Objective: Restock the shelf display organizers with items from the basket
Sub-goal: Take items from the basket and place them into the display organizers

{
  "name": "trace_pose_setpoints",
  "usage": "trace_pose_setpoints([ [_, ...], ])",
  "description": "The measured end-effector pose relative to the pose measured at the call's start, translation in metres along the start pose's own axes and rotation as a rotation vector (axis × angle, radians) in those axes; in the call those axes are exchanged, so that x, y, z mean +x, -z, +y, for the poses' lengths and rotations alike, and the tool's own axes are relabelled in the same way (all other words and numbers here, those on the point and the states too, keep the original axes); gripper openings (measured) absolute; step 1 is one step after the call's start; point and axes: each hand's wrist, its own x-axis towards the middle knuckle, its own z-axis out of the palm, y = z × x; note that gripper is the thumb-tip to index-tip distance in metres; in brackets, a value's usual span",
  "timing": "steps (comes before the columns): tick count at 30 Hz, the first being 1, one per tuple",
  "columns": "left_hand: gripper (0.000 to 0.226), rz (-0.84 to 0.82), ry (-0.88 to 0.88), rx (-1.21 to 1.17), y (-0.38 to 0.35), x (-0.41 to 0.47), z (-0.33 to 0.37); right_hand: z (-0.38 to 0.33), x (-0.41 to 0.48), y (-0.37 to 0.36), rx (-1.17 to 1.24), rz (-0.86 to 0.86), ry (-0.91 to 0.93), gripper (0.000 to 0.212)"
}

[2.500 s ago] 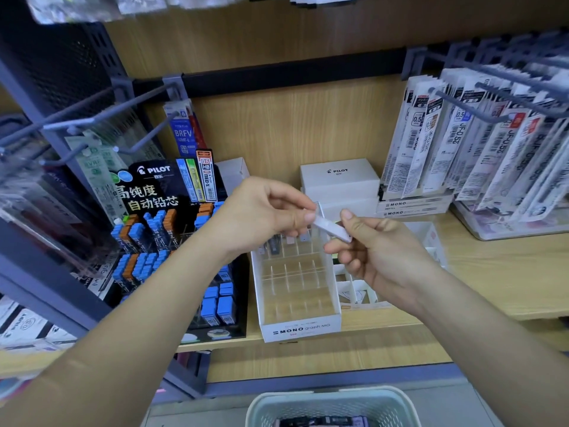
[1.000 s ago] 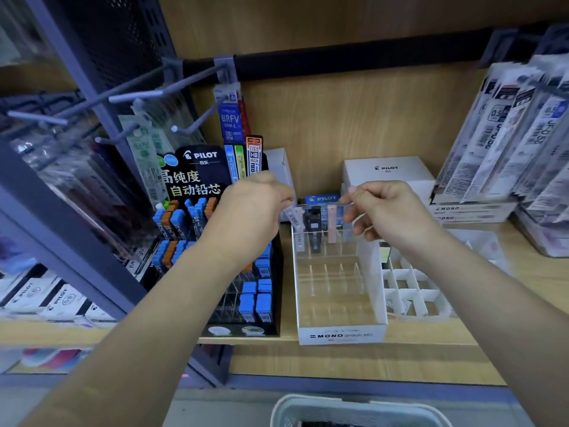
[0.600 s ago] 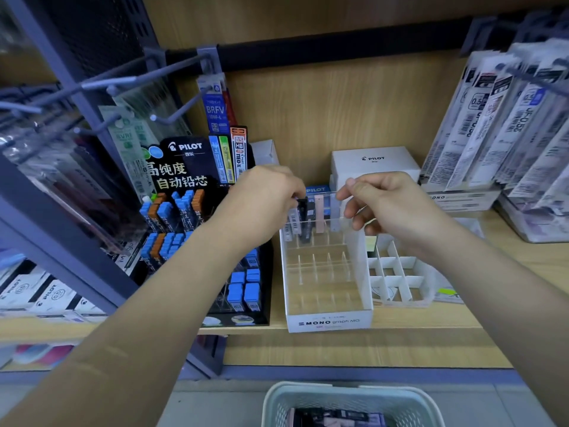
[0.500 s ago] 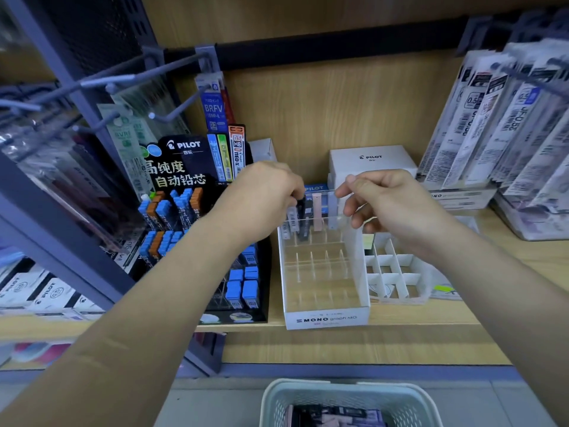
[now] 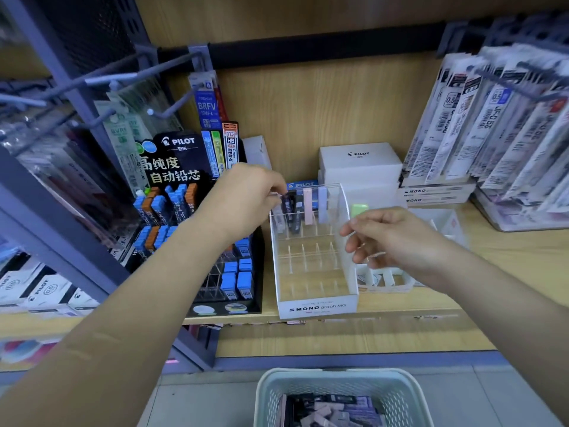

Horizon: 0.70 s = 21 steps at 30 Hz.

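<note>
A white MONO organizer [image 5: 317,307] with clear dividers stands on the wooden shelf. Its back row holds several slim cases, among them a black one [image 5: 290,211], a pink one [image 5: 308,208] and a lavender one [image 5: 322,204]. My left hand [image 5: 246,195] reaches over the back left corner and its fingertips pinch the top of the black case. My right hand [image 5: 391,238] hovers off the organizer's right wall, fingers loosely curled, holding nothing. A pale green basket [image 5: 338,377] on the floor below holds several more cases [image 5: 329,411].
A black Pilot lead display [image 5: 184,167] stands left of the organizer. A second white divider tray [image 5: 385,280] sits on its right, behind my right hand. A white Pilot box [image 5: 360,161] is at the back. Refill packs [image 5: 492,124] hang right; bare hooks [image 5: 107,81] jut out left.
My right hand has let go at the back row and drawn back toward me and to the right. My left hand stays at the back left corner.
</note>
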Motion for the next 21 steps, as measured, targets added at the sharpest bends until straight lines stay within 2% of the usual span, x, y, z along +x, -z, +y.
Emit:
trace_pose_setpoints([
  [3, 0.012, 0.096, -0.064, 0.008, 0.009, -0.015, 0.001, 0.013, -0.021, 0.009, -0.029, -0.066, -0.084, 0.022],
  [7, 0.014, 0.13, -0.102, 0.026, 0.008, -0.026, 0.002, 0.033, -0.046, 0.003, -0.091, -0.095, -0.159, 0.022],
  [12, 0.031, -0.06, -0.111, 0.285, 0.0, -0.002, -0.001, 0.052, -0.067, -0.008, -0.078, -0.073, -0.185, 0.024],
  [15, 0.037, -0.121, -0.126, 0.327, -0.009, 0.005, 0.005, 0.058, -0.07, -0.008, -0.112, -0.052, -0.179, 0.025],
  [21, 0.039, -0.104, -0.128, 0.34, -0.011, -0.003, -0.001, 0.074, -0.067, -0.012, -0.02, 0.003, -0.195, 0.024],
])
